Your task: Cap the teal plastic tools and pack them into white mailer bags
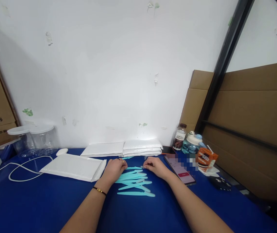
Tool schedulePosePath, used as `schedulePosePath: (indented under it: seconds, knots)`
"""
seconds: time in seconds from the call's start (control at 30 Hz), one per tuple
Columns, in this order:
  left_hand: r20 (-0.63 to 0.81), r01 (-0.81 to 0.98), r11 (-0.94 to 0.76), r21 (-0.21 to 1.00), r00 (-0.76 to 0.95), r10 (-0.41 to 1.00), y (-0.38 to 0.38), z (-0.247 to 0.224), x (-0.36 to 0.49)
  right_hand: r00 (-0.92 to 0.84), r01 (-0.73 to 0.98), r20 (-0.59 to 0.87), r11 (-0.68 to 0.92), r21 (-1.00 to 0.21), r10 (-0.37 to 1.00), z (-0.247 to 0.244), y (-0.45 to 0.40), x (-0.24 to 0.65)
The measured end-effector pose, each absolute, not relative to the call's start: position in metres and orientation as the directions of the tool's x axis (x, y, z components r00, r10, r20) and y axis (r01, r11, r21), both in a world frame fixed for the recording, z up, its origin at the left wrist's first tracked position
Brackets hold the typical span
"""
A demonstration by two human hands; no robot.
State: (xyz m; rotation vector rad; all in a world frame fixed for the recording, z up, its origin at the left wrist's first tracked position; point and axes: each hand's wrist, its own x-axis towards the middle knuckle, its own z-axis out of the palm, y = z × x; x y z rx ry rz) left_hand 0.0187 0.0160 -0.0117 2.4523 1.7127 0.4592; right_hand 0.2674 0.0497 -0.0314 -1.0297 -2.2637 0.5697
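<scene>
Several light-teal eyebrow razors (135, 193) lie in a loose pile on the blue tabletop between my forearms. At the far end of the pile, my left hand (115, 170) is closed in a pinch on the handle end of one eyebrow razor (134, 168), which points to the right. Across from it, my right hand (155, 166) pinches a small translucent piece (142, 167) close to that razor's tip. Whether this piece touches the razor is too small to tell. Behind the hands another teal razor (128, 157) is partly visible.
A white padded envelope (75, 166) lies left of my left hand. Stacked white envelopes (142, 148) rest by the wall. On the right are a phone (185, 178), a brown-capped bottle (179, 137), a blue bottle (191, 144) and an orange drink carton (206, 158). Clear jars (43, 140) stand left.
</scene>
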Motion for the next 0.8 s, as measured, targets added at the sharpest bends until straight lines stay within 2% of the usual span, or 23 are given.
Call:
schedulePosePath:
  seconds: [0.3,0.57,0.67,0.8]
  knots:
    - [0.172,0.871,-0.379,0.313,0.341,0.924,0.013,-0.006,0.025,-0.543,0.533,0.318,0.612,-0.585,0.777,-0.028,0.045,0.262]
    - [0.199,0.853,-0.432,0.292,0.387,0.9,0.012,-0.012,0.034,-0.549,0.522,0.317,0.614,-0.592,0.773,-0.029,0.04,0.256]
    - [0.249,0.886,-0.369,0.281,0.304,0.919,0.015,-0.017,0.027,-0.533,0.564,0.352,0.633,-0.53,0.77,-0.028,0.043,0.26]
    - [0.261,0.94,-0.239,0.242,0.174,0.95,0.018,-0.023,0.016,-0.439,0.706,0.437,0.602,-0.373,0.785,-0.029,0.05,0.271]
